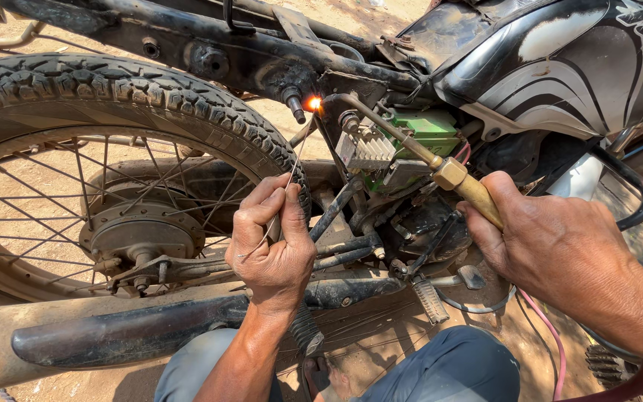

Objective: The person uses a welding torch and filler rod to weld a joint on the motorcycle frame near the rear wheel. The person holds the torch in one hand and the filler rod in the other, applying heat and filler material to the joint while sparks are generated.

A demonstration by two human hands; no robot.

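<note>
The right hand (560,246) grips a brass torch (440,167) — its flame (313,103) burns on the motorcycle frame (210,52), just above the rear wheel (76,97). The left hand (273,238) pinches a thin filler rod (292,167) — its tip points up toward the flame, beside the wheel.

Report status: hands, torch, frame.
Left hand pinches filler rod. Right hand grips torch; flame on frame. Tyre close beside.

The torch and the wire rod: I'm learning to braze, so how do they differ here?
The torch is thick, brass-coloured and bent at its tip; the wire rod is thin, straight and grey. The right hand grips the torch in its fist; the left hand pinches the rod between fingertips. Both point towards the glowing spot on the motorcycle frame.
</note>
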